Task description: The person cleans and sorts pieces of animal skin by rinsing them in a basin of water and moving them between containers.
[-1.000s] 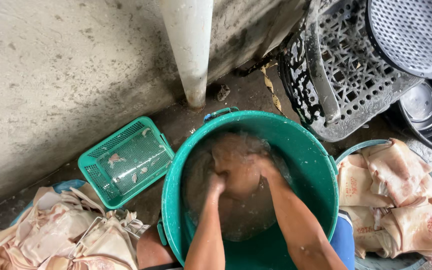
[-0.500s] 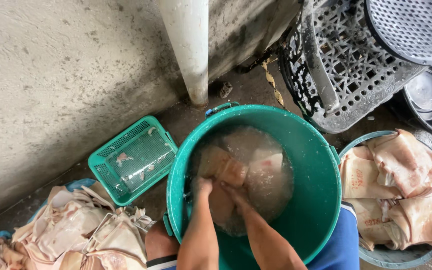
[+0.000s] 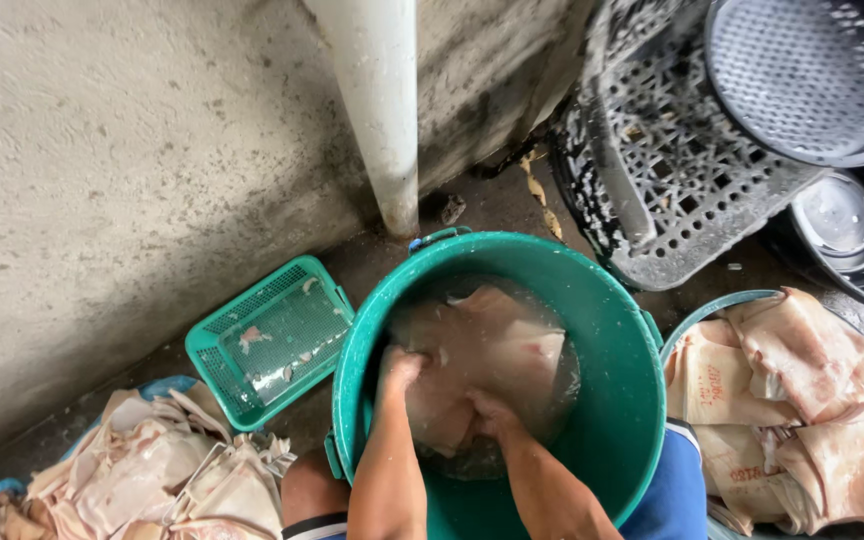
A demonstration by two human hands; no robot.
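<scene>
1. The pale slabs of pork skin lie in cloudy water at the bottom of the green bucket. That is the thing we are working on.
2. Our left hand is curled on the left edge of the skin, and it looks closed on it. The water hides the fingertips a bit.
3. Our right hand presses on the near edge of the same skin. We cannot tell if it grips or only pushes.
4. We think this is the washing step: the skin is being rubbed and dunked in the water.
5. The next move needs a firm hold, because wet skin is slippery and floppy.
6. Left of the bucket sits a small green basket with a few scraps in it.
7. A heap of skins lies at the bottom left, and a tub of stacked skins sits just beside the bucket on the right.
8. Behind stand a white pipe and a grey crate.
</scene>
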